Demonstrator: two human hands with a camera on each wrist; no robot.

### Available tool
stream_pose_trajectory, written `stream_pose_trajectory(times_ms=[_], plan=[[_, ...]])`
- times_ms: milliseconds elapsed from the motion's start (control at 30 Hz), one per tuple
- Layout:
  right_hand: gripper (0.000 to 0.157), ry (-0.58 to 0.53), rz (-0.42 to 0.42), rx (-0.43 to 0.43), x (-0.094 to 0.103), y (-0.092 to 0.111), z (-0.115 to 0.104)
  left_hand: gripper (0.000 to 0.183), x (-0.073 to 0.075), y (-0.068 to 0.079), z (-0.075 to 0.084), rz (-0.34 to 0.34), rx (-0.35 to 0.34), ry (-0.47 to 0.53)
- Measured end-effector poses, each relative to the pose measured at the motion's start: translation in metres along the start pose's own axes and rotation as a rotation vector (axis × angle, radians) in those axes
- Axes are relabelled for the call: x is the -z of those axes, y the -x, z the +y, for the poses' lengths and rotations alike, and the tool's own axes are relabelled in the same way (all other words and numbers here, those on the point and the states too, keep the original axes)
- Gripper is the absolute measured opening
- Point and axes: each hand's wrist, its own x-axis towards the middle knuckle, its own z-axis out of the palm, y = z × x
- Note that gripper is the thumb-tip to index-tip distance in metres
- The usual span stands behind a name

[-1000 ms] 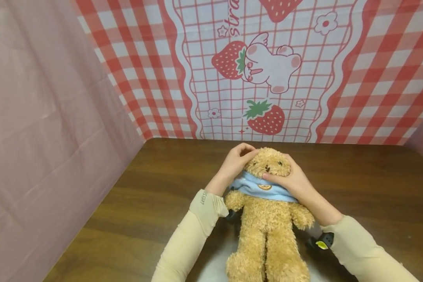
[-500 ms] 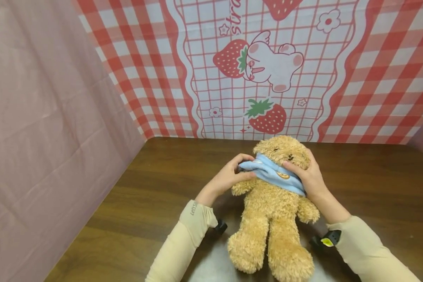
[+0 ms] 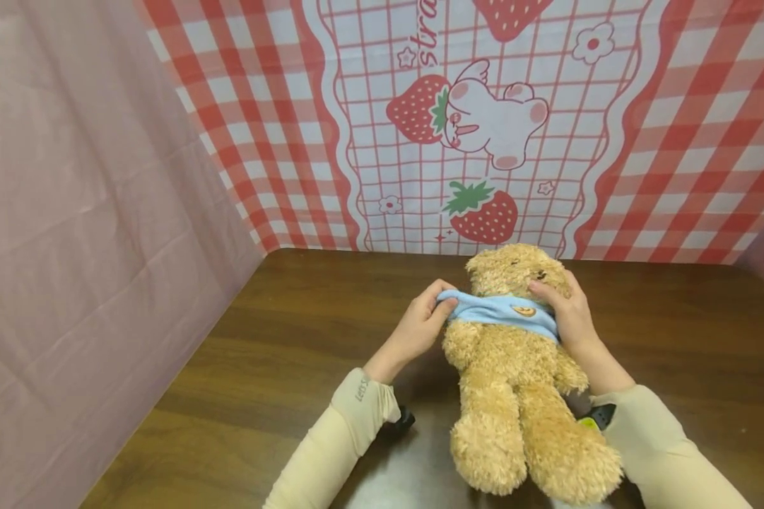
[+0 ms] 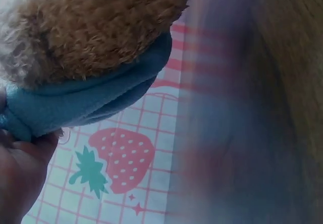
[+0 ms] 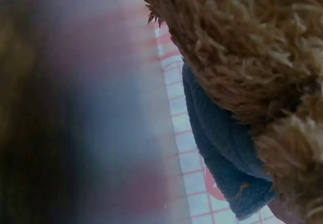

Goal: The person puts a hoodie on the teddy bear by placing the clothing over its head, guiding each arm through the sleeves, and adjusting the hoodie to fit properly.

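Plainly, we had before us a plush teddy bear [image 3: 505,367] of curly, golden-tan fur, with a rounded head, small dark eyes and nose, stubby arms and thick legs ending in broad, shaggy feet. It faced us over the dark brown wood-grain table [image 3: 242,382], head toward the far edge and feet nearest us; whether it touched the wood we could not tell. A soft light-blue fleece band [image 3: 492,309] crossed beneath its chin, smooth against the curls, creased lengthwise and bearing a small yellow-brown emblem [image 3: 524,311]. Our left hand [image 3: 415,328] pinched one end of that band, drawing it out beside the neck. Our right hand [image 3: 574,318] gripped the other side of the bear's head, thumb across the muzzle. Behind hung a red-and-white checked cloth [image 3: 693,134] printed with strawberries.
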Motion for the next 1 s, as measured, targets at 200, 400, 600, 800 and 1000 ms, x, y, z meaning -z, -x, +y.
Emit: stream_pose_trajectory(times_ms=[200, 400, 600, 800, 1000], plan=[[0.036, 0.036, -0.011, -0.004, -0.003, -0.004, 0.001, 0.038, 0.007, 0.003, -0.019, -0.008, 0.064, -0.023], [0.059, 0.117, 0.026, -0.119, -0.007, -0.003, 0.006, 0.032, 0.007, 0.003, -0.031, 0.097, 0.058, -0.438], [0.069, 0.147, 0.008, -0.161, -0.01, -0.002, 0.004, 0.019, -0.004, 0.0, -0.03, 0.015, 0.078, -0.423], [0.088, 0.139, 0.019, -0.21, -0.012, 0.001, -0.001, 0.016, -0.009, 0.001, -0.03, 0.087, 0.039, -0.252], [0.067, 0.095, 0.119, -0.238, -0.014, -0.004, -0.002, 0.017, -0.005, 0.0, -0.028, 0.098, -0.019, -0.209]])
